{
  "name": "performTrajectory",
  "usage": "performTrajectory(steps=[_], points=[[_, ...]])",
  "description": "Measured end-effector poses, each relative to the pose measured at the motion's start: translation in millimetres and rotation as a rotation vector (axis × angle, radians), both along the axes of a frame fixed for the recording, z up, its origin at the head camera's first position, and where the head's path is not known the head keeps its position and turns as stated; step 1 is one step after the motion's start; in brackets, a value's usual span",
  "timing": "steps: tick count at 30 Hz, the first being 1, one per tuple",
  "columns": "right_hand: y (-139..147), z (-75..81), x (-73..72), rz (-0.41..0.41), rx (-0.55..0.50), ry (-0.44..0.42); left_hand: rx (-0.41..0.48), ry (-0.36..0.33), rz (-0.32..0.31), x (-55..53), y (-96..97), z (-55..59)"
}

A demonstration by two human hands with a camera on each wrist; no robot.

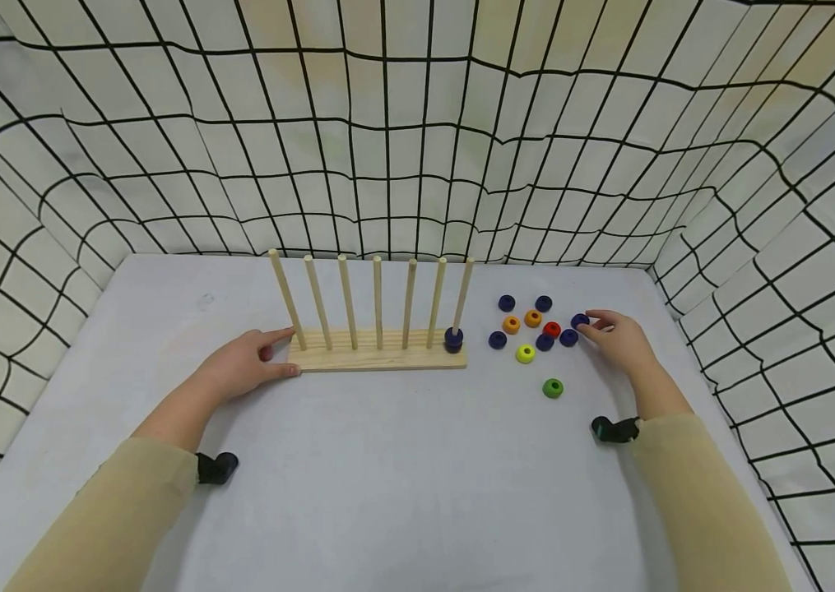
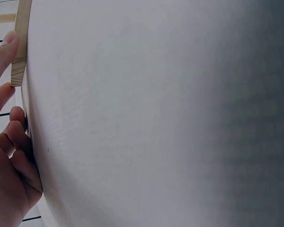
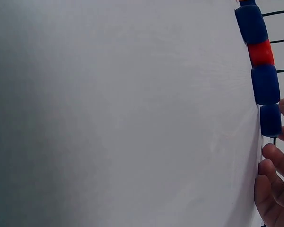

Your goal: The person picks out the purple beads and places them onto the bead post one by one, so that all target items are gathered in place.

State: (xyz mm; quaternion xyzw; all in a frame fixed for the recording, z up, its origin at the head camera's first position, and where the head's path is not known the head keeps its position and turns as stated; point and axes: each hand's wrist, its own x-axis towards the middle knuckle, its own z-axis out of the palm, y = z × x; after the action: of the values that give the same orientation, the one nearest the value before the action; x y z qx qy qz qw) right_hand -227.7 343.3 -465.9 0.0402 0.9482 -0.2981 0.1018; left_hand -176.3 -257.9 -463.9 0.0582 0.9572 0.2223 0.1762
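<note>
A wooden peg stand (image 1: 380,360) with several upright pegs lies across the far part of the table. My left hand (image 1: 239,366) holds its left end, thumb at the front corner and index finger at the back. In the left wrist view the thumb (image 2: 9,40) lies along the stand's front face. Dark blue beads (image 1: 453,340) sit at the foot of the rightmost peg. My right hand (image 1: 619,341) pinches a blue bead (image 1: 580,321) at the right edge of the loose beads, between thumb and index finger. The right wrist view shows that bead (image 3: 270,120) low at the table surface.
Loose beads lie right of the stand: several blue ones (image 1: 498,339), two orange (image 1: 511,325), a red (image 1: 552,329), a yellow (image 1: 525,353) and a green one (image 1: 554,388) closer to me. Black netting (image 1: 387,127) over pale walls surrounds the white table (image 1: 387,477).
</note>
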Motion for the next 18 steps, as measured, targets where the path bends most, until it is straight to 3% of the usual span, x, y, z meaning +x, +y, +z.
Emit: performTrajectory(steps=[18], points=[[-4.2, 1.6, -3.9, -0.024, 0.015, -0.036, 0.009, -0.008, 0.001, 1.8, 0.6, 3.9]])
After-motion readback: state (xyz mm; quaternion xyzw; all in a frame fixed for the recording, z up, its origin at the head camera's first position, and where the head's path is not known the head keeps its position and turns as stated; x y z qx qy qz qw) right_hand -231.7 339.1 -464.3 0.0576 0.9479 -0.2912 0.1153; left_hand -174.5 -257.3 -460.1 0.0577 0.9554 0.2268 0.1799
